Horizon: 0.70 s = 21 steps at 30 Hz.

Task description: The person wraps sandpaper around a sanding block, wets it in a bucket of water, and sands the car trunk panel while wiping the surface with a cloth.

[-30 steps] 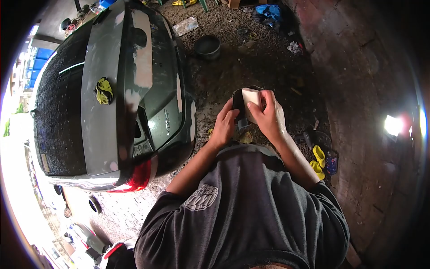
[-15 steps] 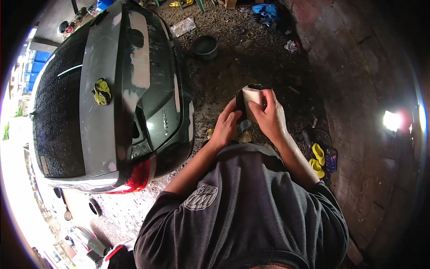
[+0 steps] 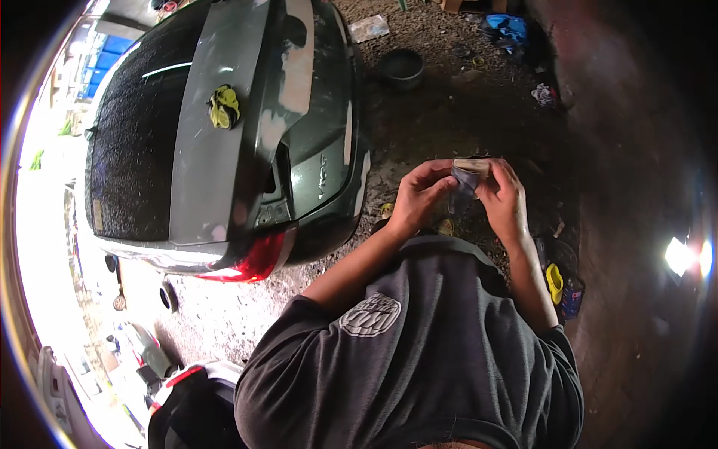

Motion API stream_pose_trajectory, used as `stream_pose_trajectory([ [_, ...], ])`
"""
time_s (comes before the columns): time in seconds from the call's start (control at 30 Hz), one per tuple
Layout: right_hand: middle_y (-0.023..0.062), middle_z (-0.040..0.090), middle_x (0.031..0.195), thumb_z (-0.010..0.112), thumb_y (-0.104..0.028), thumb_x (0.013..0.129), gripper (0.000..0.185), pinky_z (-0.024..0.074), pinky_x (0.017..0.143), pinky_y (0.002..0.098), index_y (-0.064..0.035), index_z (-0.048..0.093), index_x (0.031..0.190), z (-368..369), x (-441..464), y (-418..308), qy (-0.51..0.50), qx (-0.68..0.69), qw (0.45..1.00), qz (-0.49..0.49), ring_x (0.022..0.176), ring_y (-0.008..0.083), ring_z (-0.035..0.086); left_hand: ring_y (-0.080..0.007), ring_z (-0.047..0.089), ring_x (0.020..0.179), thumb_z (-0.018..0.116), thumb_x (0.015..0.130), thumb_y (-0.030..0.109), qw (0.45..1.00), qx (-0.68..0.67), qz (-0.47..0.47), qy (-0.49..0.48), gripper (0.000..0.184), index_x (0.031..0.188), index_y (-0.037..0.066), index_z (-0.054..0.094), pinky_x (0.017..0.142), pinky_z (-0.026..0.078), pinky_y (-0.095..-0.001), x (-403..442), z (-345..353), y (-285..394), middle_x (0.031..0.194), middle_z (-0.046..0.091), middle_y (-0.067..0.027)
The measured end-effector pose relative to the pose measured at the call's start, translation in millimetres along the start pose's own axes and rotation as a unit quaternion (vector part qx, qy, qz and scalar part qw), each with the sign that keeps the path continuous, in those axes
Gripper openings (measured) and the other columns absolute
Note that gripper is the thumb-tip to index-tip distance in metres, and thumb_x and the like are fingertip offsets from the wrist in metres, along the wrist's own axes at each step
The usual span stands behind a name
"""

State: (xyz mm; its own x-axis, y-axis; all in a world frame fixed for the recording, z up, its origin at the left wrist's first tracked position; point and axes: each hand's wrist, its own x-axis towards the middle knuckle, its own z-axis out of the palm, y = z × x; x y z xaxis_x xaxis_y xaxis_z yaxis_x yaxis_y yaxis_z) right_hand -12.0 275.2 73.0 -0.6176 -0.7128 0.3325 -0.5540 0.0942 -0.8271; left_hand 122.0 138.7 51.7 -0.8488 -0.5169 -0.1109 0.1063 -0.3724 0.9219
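Note:
In front of my body, both hands hold a small pale sanding block (image 3: 474, 164) with a dark sheet of sandpaper (image 3: 464, 182) around it. My left hand (image 3: 420, 196) pinches the left side, thumb on the sheet's near face. My right hand (image 3: 505, 197) grips the right side, thumb in front and fingers behind. The sheet covers most of the block; its pale top edge shows. Left of my hands is the rear of a dark car (image 3: 318, 142), with pale patches on its tailgate. A yellow and black glove or cloth (image 3: 224, 107) lies on the tailgate.
A black basin (image 3: 402, 69) stands on the wet dirt floor beyond my hands. A blue bag (image 3: 507, 28) lies farther back. Yellow clogs (image 3: 554, 283) are at the right, near a concrete wall (image 3: 636, 224). Part of a motorcycle (image 3: 191, 396) shows at lower left.
The dark sheet, earlier beside the pale block with its broad face bare, now covers the block's near side. My hands have shifted grip to its two ends. The view has turned left.

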Motion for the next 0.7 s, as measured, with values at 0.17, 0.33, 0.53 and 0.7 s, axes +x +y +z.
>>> stream_pose_trajectory([
  [0.17, 0.0154, 0.066, 0.103, 0.069, 0.008, 0.080, 0.035, 0.0529, 0.082, 0.0384, 0.0016, 0.061, 0.113, 4, 6, 8, -0.094, 0.058, 0.993, 0.035, 0.097, 0.0328, 0.067, -0.0114, 0.065, 0.096, 0.072, 0.091, 0.006, 0.982, 0.190, -0.010, -0.017, 0.026, 0.115, -0.002, 0.067, 0.088, 0.052, -0.0278, -7, -16, 18, 0.102, 0.072, -0.0060],
  [0.33, 0.0127, 0.067, 0.105, 0.070, 0.003, 0.083, 0.035, 0.0525, 0.084, 0.0333, 0.0014, 0.061, 0.117, 28, 6, 19, -0.118, 0.094, 0.987, 0.058, 0.098, 0.0243, 0.067, -0.0118, 0.064, 0.094, 0.069, 0.084, 0.006, 0.948, 0.318, 0.005, 0.020, 0.027, 0.109, -0.002, 0.066, 0.087, 0.050, -0.0280, -9, -27, 35, 0.097, 0.070, -0.0071],
  [0.53, 0.0066, 0.065, 0.113, 0.069, -0.021, 0.097, 0.043, 0.0516, 0.085, 0.0271, -0.0005, 0.057, 0.133, 72, 7, -1, -0.019, 0.294, 0.947, 0.132, 0.098, 0.0107, 0.062, -0.0138, 0.062, 0.096, 0.064, 0.089, 0.004, 0.972, 0.219, 0.024, 0.078, 0.023, 0.111, -0.003, 0.060, 0.088, 0.050, -0.0294, -17, -67, 54, 0.099, 0.065, -0.0060],
  [0.7, 0.0052, 0.065, 0.096, 0.075, -0.027, 0.093, 0.039, 0.0494, 0.073, 0.0259, 0.0010, 0.061, 0.117, 136, 10, -73, -0.109, 0.301, 0.933, 0.162, 0.087, 0.0078, 0.059, -0.0114, 0.060, 0.100, 0.061, 0.097, 0.005, 0.988, 0.143, 0.011, 0.062, 0.023, 0.118, -0.003, 0.056, 0.091, 0.048, -0.0262, -43, -122, 87, 0.106, 0.063, -0.0055],
])
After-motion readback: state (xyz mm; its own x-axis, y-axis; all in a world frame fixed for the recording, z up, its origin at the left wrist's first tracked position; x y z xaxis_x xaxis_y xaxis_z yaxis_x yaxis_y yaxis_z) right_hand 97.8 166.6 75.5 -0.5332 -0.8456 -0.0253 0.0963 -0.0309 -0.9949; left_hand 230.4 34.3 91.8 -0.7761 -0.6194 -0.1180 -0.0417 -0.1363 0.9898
